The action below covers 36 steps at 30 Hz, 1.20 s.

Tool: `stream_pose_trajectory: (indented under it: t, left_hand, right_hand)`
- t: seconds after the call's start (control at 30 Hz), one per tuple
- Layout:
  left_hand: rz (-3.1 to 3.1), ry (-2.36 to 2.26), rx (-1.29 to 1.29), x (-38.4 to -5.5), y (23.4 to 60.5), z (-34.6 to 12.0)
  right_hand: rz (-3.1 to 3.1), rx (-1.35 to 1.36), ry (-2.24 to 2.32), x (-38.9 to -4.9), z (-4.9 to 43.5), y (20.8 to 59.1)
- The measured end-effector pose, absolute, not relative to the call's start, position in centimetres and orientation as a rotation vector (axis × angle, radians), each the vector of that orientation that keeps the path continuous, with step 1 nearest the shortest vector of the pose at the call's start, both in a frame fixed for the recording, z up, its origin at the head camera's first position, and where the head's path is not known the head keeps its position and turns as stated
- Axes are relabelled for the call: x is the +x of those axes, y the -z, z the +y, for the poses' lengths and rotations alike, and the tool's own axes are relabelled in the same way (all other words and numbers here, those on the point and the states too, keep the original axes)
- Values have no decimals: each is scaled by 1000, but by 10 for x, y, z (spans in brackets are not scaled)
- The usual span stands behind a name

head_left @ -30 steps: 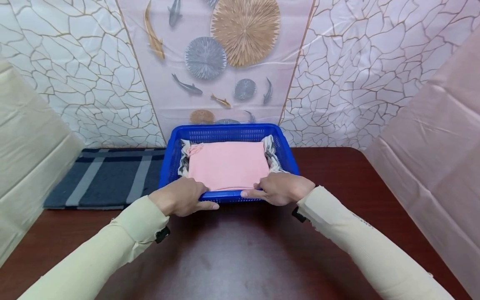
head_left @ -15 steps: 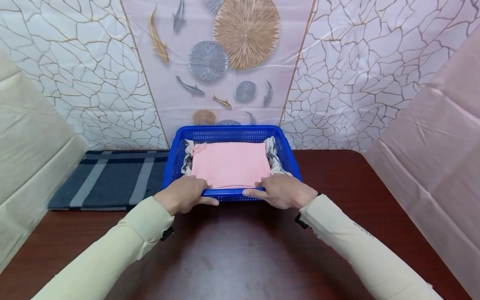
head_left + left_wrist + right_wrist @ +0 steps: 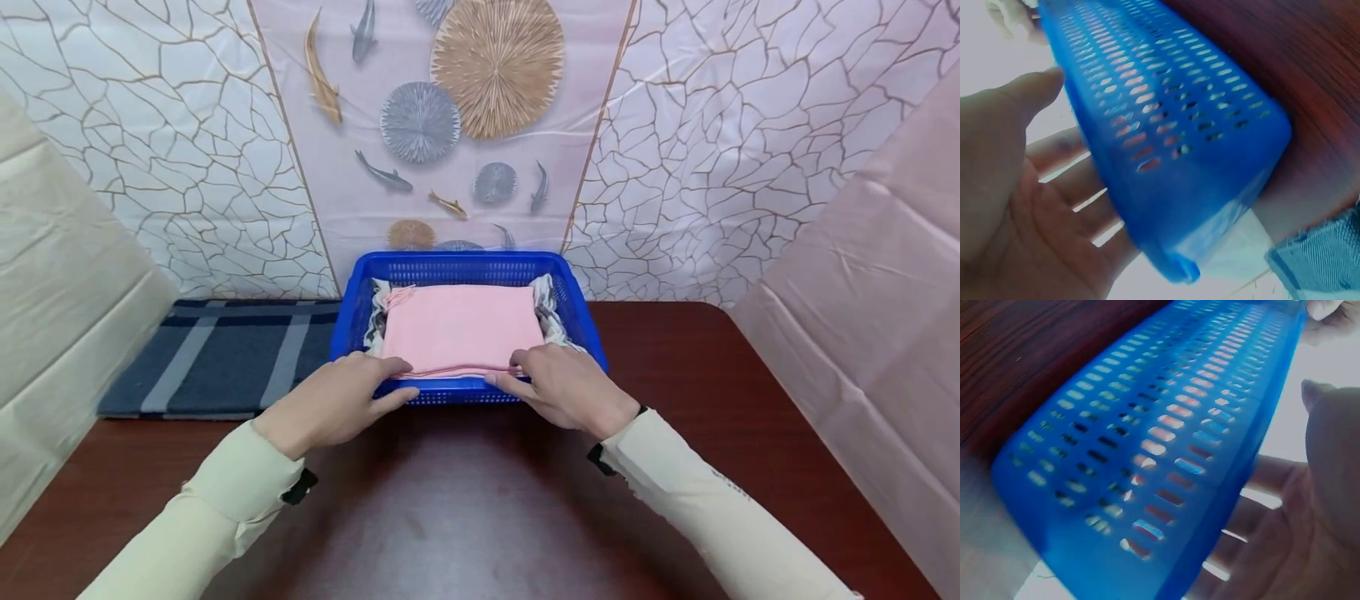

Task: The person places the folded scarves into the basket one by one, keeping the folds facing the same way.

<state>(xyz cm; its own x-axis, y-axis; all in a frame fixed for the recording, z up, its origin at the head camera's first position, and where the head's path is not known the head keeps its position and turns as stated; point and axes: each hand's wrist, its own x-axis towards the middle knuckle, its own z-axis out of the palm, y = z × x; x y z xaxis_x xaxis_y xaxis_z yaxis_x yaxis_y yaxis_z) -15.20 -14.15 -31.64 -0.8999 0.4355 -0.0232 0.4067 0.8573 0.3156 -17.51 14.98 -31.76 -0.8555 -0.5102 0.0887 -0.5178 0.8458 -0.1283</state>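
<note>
A blue plastic basket (image 3: 457, 385) with slotted walls stands on the table against the back wall. Inside lies a folded pink scarf (image 3: 461, 329), fringed at its far left corner, on top of a crinkled white-and-grey cloth (image 3: 551, 308). My left hand (image 3: 330, 404) is at the front left of the basket, its fingers reaching over the rim and its thumb apart. On the front right, my right hand (image 3: 566, 385) has its fingers inside the rim. In the right wrist view the right thumb (image 3: 1322, 394) stands away from the basket wall (image 3: 1166, 481); the fingertips are hidden behind it.
A folded dark blue blanket (image 3: 225, 358) with grey stripes lies left of the basket. The brown tabletop (image 3: 480, 517) extends in front and to the right. Draped cloth walls (image 3: 855, 225) enclose the sides and back.
Both hands have loosened from the basket's front rim. The left hand has shifted back and left, its thumb now off the rim. The basket has stayed at the wall while the view shifted slightly.
</note>
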Motion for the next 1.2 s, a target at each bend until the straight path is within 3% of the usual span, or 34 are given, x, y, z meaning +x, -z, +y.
stream_pose_trajectory:
  t: [0.3, 0.5, 0.77, 1.2]
  left_hand:
    - [3188, -748, 593, -147, 302, -176]
    - [3283, -857, 334, -144, 298, -208]
    - [3391, -888, 148, -151, 307, -257]
    - [3299, -911, -106, -167, 334, -327]
  right_hand:
    - [-2674, 715, -608, -160, 112, 313]
    - [-2527, 848, -899, -154, 79, 319]
    - [-2438, 1062, -1145, -150, 33, 330]
    - [-2521, 1188, -1434, -142, -28, 342]
